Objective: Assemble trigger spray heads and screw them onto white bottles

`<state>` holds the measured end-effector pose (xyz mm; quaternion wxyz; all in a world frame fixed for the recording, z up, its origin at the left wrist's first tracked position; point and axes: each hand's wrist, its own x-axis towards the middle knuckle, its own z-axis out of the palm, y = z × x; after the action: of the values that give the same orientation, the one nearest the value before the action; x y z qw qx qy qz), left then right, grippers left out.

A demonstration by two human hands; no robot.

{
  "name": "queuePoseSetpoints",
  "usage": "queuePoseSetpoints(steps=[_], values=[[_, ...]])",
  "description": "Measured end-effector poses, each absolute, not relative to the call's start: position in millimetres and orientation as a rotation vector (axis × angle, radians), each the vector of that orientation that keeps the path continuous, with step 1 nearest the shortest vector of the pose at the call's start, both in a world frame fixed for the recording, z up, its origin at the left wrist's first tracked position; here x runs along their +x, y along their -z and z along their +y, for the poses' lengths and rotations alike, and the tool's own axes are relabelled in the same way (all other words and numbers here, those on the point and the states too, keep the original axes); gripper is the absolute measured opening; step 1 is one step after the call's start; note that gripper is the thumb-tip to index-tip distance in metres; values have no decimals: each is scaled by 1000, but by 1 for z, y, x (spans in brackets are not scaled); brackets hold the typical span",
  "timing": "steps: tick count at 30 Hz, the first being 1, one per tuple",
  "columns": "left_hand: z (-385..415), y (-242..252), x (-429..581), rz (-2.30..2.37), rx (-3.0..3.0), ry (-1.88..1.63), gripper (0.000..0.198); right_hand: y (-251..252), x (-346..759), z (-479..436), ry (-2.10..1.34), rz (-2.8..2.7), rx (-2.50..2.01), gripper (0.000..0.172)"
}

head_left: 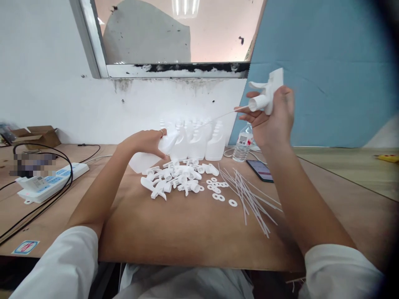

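Observation:
My left hand (148,143) is wrapped round a white plastic spray bottle (145,162), which is tilted with its neck toward the right. Raised at the right, my right hand (274,114) grips a white trigger sprayer head (264,93). A thin dip tube (222,115) runs from the sprayer's collar down left toward the bottle; whether its tip is inside the neck I cannot tell. Below the bottle lies a pile of white trigger sprayer heads (177,176). Beside them are several white ring gaskets (216,187) and a loose bundle of thin white tubes (249,195).
Several white bottles (215,143) stand upright at the back by the wall. Right of them are a water bottle (241,145) and a phone (260,170). On the left lie a power strip (54,180), black cables (73,166) and an open cardboard box (40,137).

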<state>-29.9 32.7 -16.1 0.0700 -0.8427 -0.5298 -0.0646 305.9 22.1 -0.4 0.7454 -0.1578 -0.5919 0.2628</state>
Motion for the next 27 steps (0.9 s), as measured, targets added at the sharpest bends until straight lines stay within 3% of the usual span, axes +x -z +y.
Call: queuePoseSetpoints(steps=[27], values=[[-7, 5, -12, -1346, -2606, 225, 68, -1, 294, 10, -498, -1360, -453, 36]])
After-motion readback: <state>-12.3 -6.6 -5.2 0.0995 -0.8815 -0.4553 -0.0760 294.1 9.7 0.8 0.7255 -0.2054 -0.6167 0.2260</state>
